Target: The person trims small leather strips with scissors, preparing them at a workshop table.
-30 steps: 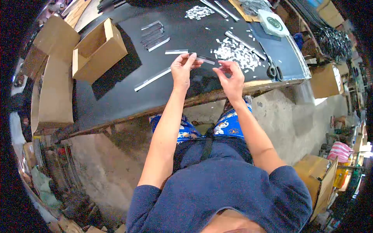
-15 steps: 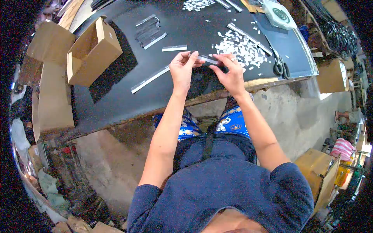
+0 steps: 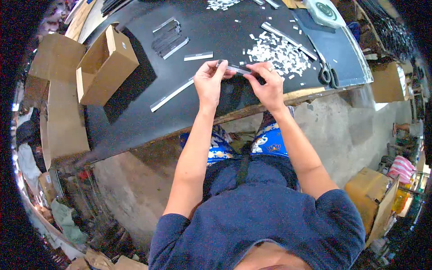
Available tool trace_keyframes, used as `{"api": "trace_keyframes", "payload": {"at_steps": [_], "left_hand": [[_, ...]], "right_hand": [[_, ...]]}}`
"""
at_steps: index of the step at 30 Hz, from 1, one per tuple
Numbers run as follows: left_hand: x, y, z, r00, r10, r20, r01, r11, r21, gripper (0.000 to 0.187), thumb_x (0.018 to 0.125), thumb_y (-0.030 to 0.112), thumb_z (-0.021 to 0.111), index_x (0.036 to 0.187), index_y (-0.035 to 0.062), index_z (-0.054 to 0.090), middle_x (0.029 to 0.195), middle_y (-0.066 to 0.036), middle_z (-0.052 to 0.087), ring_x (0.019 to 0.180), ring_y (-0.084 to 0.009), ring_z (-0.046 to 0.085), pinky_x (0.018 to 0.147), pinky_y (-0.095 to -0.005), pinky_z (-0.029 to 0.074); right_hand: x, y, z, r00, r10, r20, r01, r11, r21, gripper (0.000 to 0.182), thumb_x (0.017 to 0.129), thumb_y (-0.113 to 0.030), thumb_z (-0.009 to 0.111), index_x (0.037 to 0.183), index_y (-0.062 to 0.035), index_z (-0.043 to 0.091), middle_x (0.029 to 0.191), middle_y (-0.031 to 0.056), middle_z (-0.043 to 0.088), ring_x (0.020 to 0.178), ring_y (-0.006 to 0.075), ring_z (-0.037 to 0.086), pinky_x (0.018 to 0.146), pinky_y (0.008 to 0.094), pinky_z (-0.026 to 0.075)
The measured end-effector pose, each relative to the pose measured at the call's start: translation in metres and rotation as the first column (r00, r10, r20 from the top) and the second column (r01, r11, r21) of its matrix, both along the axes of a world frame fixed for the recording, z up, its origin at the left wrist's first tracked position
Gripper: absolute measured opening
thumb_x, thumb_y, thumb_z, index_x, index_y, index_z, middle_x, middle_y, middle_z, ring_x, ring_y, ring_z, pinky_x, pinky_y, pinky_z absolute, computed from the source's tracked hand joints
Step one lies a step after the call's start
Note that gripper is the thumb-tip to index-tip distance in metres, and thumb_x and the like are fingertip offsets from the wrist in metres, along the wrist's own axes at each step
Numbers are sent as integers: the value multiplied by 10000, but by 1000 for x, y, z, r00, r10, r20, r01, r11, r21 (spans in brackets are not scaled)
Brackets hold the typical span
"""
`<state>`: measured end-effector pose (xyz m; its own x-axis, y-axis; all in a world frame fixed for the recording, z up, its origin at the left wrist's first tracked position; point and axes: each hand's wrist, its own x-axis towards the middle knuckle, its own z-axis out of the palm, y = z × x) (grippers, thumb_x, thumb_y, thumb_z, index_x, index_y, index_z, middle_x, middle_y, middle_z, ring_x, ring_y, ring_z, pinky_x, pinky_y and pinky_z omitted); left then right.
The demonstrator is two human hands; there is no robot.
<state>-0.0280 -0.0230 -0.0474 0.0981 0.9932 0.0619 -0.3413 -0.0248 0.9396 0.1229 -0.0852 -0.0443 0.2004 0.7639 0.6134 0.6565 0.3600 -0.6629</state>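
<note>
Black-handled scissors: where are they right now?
In the head view, the black-handled scissors lie on the right of the dark tabletop, near its front edge, just right of the pile of small white pieces.

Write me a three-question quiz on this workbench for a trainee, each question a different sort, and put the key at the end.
1. True or false: the scissors lie on the table, near the pile of small white pieces.

2. The left hand and right hand hold which thing between them?
A) The scissors
B) A narrow strip
C) A roll of tape

3. Fill in the blank: the open box standing on the table is made of ____.

Key: 1. True; 2. B; 3. cardboard
</note>
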Motion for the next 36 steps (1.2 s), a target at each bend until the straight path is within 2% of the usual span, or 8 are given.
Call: {"api": "trace_keyframes", "payload": {"at_steps": [5, 8, 10, 16, 22, 25, 32, 36], "left_hand": [[1, -1, -1, 1000, -11, -4, 11, 1000, 4, 102, 887, 82, 667, 909, -11, 631, 787, -96, 687, 678, -163, 685, 615, -263, 556], [1, -1, -3, 1000, -11, -4, 11, 1000, 9, 105, 888, 82, 667, 912, -12, 628, 785, -99, 688, 679, -163, 685, 614, -263, 556], [2, 0, -2, 1000, -13, -2, 13, 1000, 14, 106, 888, 83, 668, 914, -12, 627, 784, -101, 688, 679, -163, 685, 614, -263, 556], [2, 0, 0, 999, -10, -31, 9, 1000, -24, 121, 894, 72, 659, 920, -40, 624, 796, -100, 679, 687, -154, 685, 610, -248, 562], [1, 2, 0, 999, -23, -49, 23, 1000, 2, 133, 897, 88, 653, 954, -27, 620, 819, -103, 682, 703, -169, 688, 629, -261, 560], [-5, 5, 9, 989, -134, -62, 123, 981, -148, 179, 901, 106, 649, 1010, -33, 619, 861, -101, 682, 715, -179, 691, 641, -262, 565], [-19, 9, 7, 969, -227, -92, 213, 966, -147, 194, 909, 124, 645, 1009, -39, 617, 837, -102, 674, 714, -178, 696, 620, -249, 561], [-21, 14, 7, 960, -260, -105, 236, 951, -202, 399, 979, 336, 523, 1033, -52, 598, 848, -125, 671, 703, -197, 699, 603, -260, 568]], "right_hand": [[-1, 0, -1, 997, -33, 69, 28, 997, 66, 276, 716, -8, 769, 981, -38, 696, 896, 85, 657, 731, 181, 656, 655, 284, 523], [-3, -2, 0, 1000, -27, -8, 27, 1000, 1, 272, 715, -6, 769, 976, -36, 696, 893, 87, 656, 729, 188, 652, 657, 285, 523], [-3, -3, 0, 1000, 1, -30, -3, 998, -62, 241, 753, -38, 738, 984, -25, 671, 914, 119, 640, 843, 282, 641, 730, 347, 521], [-6, -3, -3, 997, -48, 56, 50, 998, -39, 242, 762, -26, 728, 996, -17, 668, 907, 125, 634, 834, 287, 638, 729, 349, 522], [-6, -4, -2, 999, -34, 28, 35, 998, -54, 226, 764, -25, 725, 985, -12, 678, 916, 126, 647, 823, 278, 640, 723, 342, 523], [-4, -2, 0, 998, -26, 61, 29, 999, -44, 229, 751, -14, 739, 975, -21, 695, 912, 121, 661, 806, 265, 650, 709, 324, 524], [-6, -3, 1, 998, -1, 60, 5, 998, -62, 221, 763, -31, 731, 981, -24, 693, 918, 126, 656, 832, 278, 647, 724, 344, 524], [-4, -2, -1, 998, -2, 63, 6, 998, -69, 227, 761, -33, 734, 985, -30, 695, 927, 126, 659, 844, 278, 650, 730, 342, 526]]}}
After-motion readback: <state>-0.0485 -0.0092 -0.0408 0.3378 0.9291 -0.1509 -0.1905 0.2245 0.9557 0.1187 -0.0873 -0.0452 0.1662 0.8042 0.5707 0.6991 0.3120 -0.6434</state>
